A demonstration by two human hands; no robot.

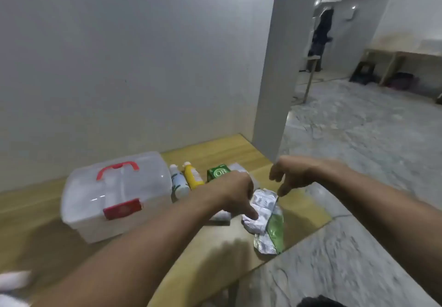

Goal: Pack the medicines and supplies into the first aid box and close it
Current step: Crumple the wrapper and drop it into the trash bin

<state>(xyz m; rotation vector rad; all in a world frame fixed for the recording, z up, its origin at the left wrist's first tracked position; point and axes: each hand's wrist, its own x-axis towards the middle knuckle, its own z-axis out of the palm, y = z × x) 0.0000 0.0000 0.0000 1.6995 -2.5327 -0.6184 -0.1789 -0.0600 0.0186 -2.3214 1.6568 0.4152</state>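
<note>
A clear plastic first aid box [114, 199] with a red handle and red latch stands shut on the wooden table. Right of it lie a white bottle [179, 183], a yellow bottle [192, 175] and a green carton [217, 172]. Silver blister strips [262, 208], one with a green side, lie near the table's right edge. My left hand [233, 192] hovers over them, a finger touching the strips. My right hand [290, 175] hangs just above their far end, fingers apart and pointing down. A small white item [221, 215] shows under my left hand.
The wooden table [215, 254] ends at a diagonal right edge; grey stone floor [346, 247] lies beyond. A white wall and pillar [272, 67] stand behind. Something white [12, 282] sits blurred at the lower left corner. A far bench [401, 60] stands at the right.
</note>
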